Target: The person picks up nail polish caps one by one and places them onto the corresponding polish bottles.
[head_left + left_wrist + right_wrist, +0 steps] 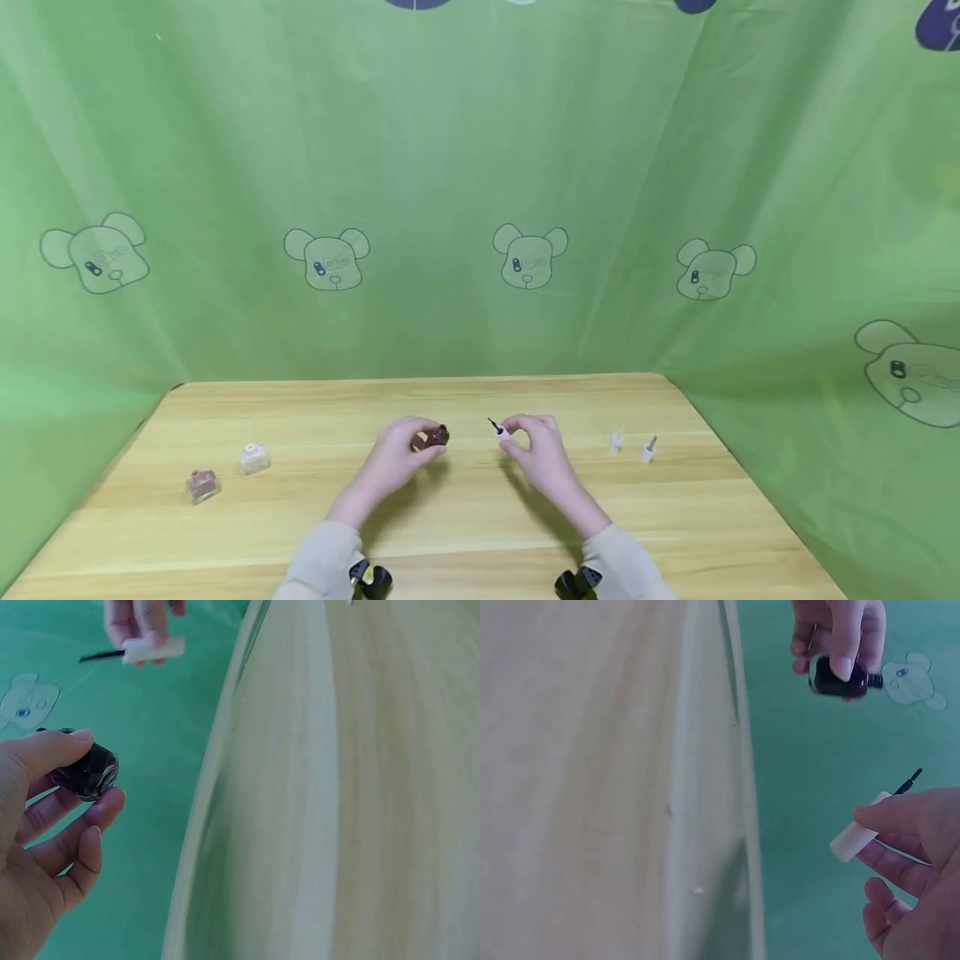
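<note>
Above the middle of the table, my left hand (pixel 393 457) pinches a dark red nail polish bottle (pixel 438 436) between thumb and fingers. The bottle is uncapped, and its threaded neck shows in the right wrist view, tilted on its side. Across a short gap, my right hand (pixel 546 457) holds a white nail polish cap (pixel 855 838) by thumb and fingertips. A thin dark brush (pixel 909 783) sticks out of that cap, pointing up and toward the far side. Brush and bottle are apart.
On the table's left lie a pinkish polish bottle (pixel 203 486) and a clear one (pixel 255 459), both without caps. At the right, two white caps (pixel 617 441) stand with brushes upward. A green printed curtain (pixel 450 167) surrounds the wooden table (pixel 480 533).
</note>
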Demonstrator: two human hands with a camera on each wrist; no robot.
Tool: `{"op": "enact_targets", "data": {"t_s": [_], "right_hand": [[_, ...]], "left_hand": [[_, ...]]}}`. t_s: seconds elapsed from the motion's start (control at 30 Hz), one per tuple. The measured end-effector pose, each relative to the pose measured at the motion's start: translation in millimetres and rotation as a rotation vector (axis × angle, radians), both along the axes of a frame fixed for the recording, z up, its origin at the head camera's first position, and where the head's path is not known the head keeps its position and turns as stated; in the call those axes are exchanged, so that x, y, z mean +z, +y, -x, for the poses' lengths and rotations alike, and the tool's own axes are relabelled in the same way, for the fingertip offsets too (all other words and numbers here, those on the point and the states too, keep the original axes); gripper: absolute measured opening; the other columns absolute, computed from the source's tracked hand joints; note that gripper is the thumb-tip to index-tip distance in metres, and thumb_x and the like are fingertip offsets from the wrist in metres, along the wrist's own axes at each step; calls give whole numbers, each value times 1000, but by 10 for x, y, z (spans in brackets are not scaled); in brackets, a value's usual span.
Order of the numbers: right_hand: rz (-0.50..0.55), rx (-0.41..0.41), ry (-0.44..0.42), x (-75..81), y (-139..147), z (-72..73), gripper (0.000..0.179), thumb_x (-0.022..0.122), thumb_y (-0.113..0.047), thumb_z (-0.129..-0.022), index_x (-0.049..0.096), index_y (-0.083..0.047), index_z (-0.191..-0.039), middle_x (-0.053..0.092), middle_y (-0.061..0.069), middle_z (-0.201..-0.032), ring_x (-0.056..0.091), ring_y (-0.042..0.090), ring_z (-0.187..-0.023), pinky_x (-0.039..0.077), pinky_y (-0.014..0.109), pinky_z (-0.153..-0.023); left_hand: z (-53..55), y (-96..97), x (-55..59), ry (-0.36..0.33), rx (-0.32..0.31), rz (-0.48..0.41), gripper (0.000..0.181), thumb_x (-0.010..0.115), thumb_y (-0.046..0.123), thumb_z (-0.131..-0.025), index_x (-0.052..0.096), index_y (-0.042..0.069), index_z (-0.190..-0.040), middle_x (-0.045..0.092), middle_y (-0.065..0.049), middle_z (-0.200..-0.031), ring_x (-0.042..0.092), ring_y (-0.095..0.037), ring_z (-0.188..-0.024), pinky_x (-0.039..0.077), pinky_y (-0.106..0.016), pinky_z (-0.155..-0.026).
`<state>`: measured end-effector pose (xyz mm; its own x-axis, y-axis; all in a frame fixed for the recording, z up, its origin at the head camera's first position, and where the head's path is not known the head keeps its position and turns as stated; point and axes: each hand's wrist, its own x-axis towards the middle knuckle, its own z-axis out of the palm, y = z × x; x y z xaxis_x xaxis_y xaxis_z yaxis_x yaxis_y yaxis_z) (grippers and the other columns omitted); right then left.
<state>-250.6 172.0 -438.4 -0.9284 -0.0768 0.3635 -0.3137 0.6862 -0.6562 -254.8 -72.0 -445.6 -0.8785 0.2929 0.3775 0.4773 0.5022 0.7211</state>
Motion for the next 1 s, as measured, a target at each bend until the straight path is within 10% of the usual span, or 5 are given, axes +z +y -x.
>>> {"op": "enact_targets", "data": {"t_s": [1.0], "right_hand": [[-229, 22, 301, 266, 41, -89, 24, 82, -5, -72, 71, -14, -91, 69, 2, -94, 49, 23, -97, 40, 42, -89]], "left_hand": [[-8, 193, -31, -10, -16, 28, 30, 76, 15, -83, 70, 6, -110, 71, -8, -102, 59, -9, -78, 51, -17, -68]]}}
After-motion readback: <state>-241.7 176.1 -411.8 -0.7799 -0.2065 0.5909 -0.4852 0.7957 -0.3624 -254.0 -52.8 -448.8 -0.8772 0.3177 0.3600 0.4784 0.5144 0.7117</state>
